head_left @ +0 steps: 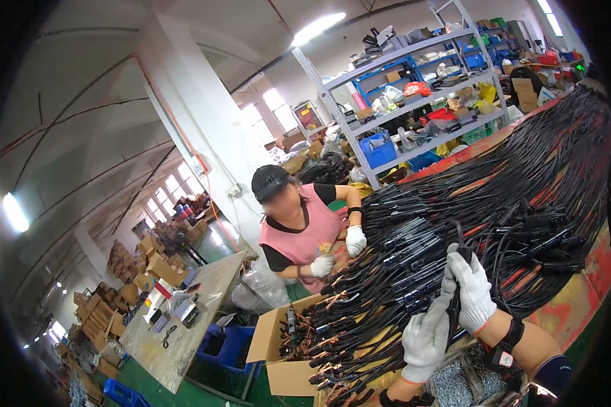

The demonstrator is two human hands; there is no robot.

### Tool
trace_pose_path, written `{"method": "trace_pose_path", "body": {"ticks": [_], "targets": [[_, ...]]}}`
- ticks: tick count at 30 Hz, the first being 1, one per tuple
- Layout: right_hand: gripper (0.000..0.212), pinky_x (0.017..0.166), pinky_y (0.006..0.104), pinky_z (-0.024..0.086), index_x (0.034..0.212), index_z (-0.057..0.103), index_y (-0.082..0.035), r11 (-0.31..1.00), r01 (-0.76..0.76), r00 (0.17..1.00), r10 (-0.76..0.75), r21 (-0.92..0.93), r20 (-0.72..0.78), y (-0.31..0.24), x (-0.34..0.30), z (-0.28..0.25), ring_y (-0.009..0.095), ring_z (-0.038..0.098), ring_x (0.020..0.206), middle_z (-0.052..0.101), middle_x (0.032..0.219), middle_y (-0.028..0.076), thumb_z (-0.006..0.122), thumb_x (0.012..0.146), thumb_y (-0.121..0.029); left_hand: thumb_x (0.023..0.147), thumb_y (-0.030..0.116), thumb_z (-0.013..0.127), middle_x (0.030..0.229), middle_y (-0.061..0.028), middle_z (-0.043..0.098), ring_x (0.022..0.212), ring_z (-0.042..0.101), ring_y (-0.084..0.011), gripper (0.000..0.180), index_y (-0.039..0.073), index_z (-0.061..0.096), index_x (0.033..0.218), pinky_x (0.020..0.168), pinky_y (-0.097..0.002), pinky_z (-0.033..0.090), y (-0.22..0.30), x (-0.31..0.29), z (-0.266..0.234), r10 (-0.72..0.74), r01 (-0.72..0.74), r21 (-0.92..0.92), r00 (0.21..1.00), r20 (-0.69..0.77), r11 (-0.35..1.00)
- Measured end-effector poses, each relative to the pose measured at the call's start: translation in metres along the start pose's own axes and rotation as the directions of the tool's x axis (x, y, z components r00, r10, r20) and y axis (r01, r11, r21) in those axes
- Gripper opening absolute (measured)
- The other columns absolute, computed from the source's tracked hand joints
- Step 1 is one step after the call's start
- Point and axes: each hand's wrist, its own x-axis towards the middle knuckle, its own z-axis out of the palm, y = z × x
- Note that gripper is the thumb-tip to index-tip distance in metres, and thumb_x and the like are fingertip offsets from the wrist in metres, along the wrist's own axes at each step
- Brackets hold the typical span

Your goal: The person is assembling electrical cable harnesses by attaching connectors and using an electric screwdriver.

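Observation:
My right hand [474, 292], in a white knit glove, is raised over the right part of the table. Its fingers are closed on a black cable [459, 234] that stands up at the fingertips. Just left and below is my left hand [424, 342], also gloved. Its fingers point upward, pressed together, and meet the right hand's fingers; what lies between them is hidden. Under and beyond both hands spreads a pile of black cables [400, 203] with dark cylindrical handles [411, 247]. Bare copper-coloured ends [329, 359] stick out toward the left table edge.
Near my wrists sits a tray of silvery screws [451, 386]. An open cardboard box [292, 376] of copper-coloured parts stands at the left edge. Across the table is a co-worker in a pink apron [295, 234] and white gloves. Behind are loaded metal shelves [421, 95]; a side table [183, 339] stands left.

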Motion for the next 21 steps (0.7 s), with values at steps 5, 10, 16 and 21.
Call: {"method": "trace_pose_path", "body": {"ticks": [5,10,16,21], "targets": [[0.024,0.054,0.0237,0.042,0.111,0.049,-0.01,0.999,0.037,0.999,-0.038,0.04,0.02,0.007,-0.009,0.0,0.01,0.05,0.061,0.053,0.073,0.001,0.057,0.094,-0.025,0.08,0.001,0.057,0.144,-0.0219,0.036,0.13,0.038,-0.0362,0.071,-0.003,0.026,0.144,0.107,-0.0419,0.031,-0.025,-0.034,0.029,-0.089,0.109,-0.196,0.99,0.107,0.974],[0.054,0.085,0.0289,0.046,0.13,0.04,0.001,0.985,0.064,0.995,-0.05,-0.159,0.088,0.014,-0.002,-0.008,0.015,0.054,0.095,0.057,0.106,0.007,0.063,0.087,-0.021,0.079,-0.006,0.056,0.146,-0.0225,0.03,0.135,0.034,-0.0308,0.086,-0.003,0.004,0.147,0.109,-0.0395,0.031,-0.03,-0.026,0.024,-0.049,0.136,-0.39,0.973,0.226,0.91],[0.076,0.104,0.0343,0.037,0.142,0.027,0.002,0.887,0.229,0.963,-0.146,-0.4,0.228,0.031,0.004,-0.01,0.022,0.047,0.12,0.046,0.13,0.016,0.069,0.083,-0.023,0.081,-0.01,0.058,0.129,-0.0144,0.045,0.106,0.058,-0.0224,0.079,0.008,0.015,0.145,0.083,-0.0362,0.054,0.003,-0.028,0.017,-0.555,0.741,-0.66,0.604,0.573,0.124],[0.059,0.094,0.0354,0.045,0.133,0.043,-0.004,0.499,0.453,0.877,-0.097,-0.739,0.471,-0.029,-0.024,-0.047,0.022,0.056,0.109,0.056,0.119,0.015,0.069,0.083,-0.023,0.084,0.002,0.06,0.074,-0.0002,0.048,0.048,0.044,-0.0114,0.051,0.017,0.04,0.129,0.042,-0.0263,0.038,-0.02,-0.065,-0.011,-0.558,0.616,-0.714,0.482,0.676,-0.332]]}}
